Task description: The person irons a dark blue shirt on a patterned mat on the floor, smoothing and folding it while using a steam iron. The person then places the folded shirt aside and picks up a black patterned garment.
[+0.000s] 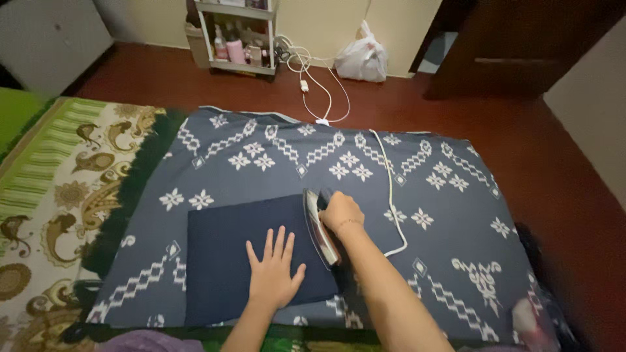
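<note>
Right hand (pixel 340 213) grips an iron (pixel 321 227) tilted at the right edge of a navy cloth (pixel 222 254); left hand (pixel 272 274), fingers spread, presses it flat. Cord (pixel 391 189) trails right across the patterned blanket (pixel 450 215).

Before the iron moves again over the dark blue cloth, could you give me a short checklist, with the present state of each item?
1. Left hand lies flat on the folded dark blue cloth, apart from the iron: ok.
2. Right hand grips the iron's handle: ok.
3. The iron stands at the right edge of the cloth, tilted on its side with the soleplate facing the left hand: not ok, mind the fingers.
4. White cord runs to the right of the iron, off the cloth: ok.
5. The cloth looks smooth where it shows: ok.
6. Whether the iron is hot: cannot tell.
</note>
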